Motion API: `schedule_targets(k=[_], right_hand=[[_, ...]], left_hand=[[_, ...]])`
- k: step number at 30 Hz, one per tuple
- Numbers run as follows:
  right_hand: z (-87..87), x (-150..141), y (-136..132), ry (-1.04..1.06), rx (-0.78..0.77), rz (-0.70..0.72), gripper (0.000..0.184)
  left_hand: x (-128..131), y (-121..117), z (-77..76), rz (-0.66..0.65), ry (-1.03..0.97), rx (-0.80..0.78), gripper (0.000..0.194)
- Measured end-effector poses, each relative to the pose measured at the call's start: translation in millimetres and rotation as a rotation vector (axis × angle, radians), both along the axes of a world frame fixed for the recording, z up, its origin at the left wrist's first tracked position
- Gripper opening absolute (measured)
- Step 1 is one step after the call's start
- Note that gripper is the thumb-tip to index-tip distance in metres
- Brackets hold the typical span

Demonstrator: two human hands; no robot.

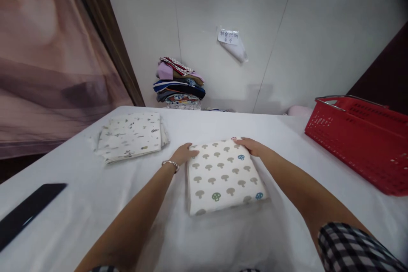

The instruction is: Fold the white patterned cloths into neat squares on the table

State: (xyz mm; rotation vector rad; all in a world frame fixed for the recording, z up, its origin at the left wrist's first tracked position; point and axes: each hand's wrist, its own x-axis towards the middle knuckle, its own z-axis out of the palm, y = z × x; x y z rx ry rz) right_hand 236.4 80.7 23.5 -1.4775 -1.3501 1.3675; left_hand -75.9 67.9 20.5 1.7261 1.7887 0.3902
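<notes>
Background: a pale panelled wall (204,4) beyond the hands, bearing a paper sign (228,36); a pink curtain (47,51) hangs to their far left.
Work surface: a white-covered table (223,121), extending around the grip.
Mushroom-print cloth (223,178): folded, on the table between the hands and reaching from them toward the wearer.
Left hand (184,154): at the far left corner, thumb on top; bracelet (171,164) at the wrist.
Right hand (251,146): touching the far right corner.
Grip: contact at both corners; whether the fingers clamp cannot be told, their undersides being hidden.
Left of grip: a second folded cloth (130,136); a flat black object (28,208) nearer the wearer.
Right of grip: a red basket (357,136), well apart.
Beyond grip: stacked fabrics (180,87).
</notes>
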Motion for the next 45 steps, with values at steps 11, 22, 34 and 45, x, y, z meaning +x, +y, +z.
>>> schedule_targets(k=[11,22,34,45], right_hand=[[84.7,-20.8,-65.9,-0.161,0.459,0.200,0.071],[111.5,2.8,-114.8,-0.238,0.604,0.199,0.075],[189.1,34.8,-62.0,-0.604,1.201,0.037,0.072],[-57.0,37.8,-128.7,-0.906,1.254,0.270,0.039]], left_hand=[[-18.0,25.8,20.7,-0.431,-0.321,-0.172,0.077],[-23.5,-12.9,78.0,-0.498,-0.424,-0.180,0.044],[-8.6,-19.9,219.2,-0.443,0.211,1.223,0.029],[-4.0,-104.1,-28.3,-0.630,0.354,0.986,0.033]])
